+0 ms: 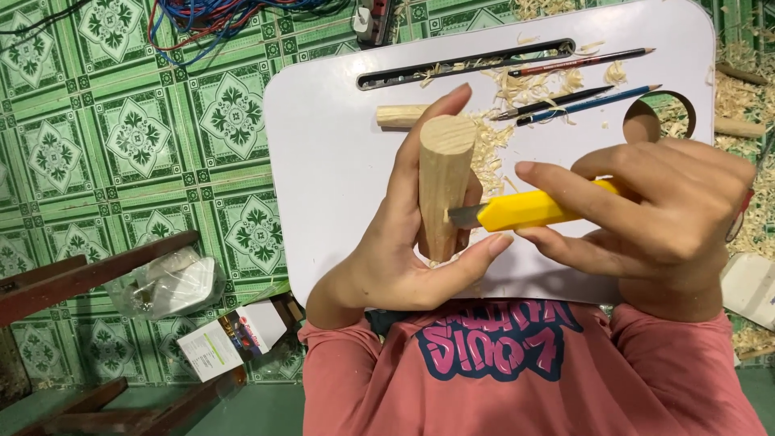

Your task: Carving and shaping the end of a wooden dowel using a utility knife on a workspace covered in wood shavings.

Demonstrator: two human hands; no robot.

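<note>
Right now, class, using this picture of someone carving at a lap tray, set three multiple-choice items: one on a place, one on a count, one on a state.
1. Where does the second, shorter dowel lie?
A. on the tray
B. on the tiled floor
C. in the right hand

2. How many pencils lie on the tray?
A. one
B. three
C. five

3. How is the knife blade placed?
A. fully pulled back inside the handle
C. lying loose on the tray
B. out and against the dowel

Key: 1 A, it lies on the white tray behind the left hand. 2 B, three lie near the slot and round hole. 3 B, the right hand holds the yellow knife with its blade tip at the upright dowel's side.
</note>
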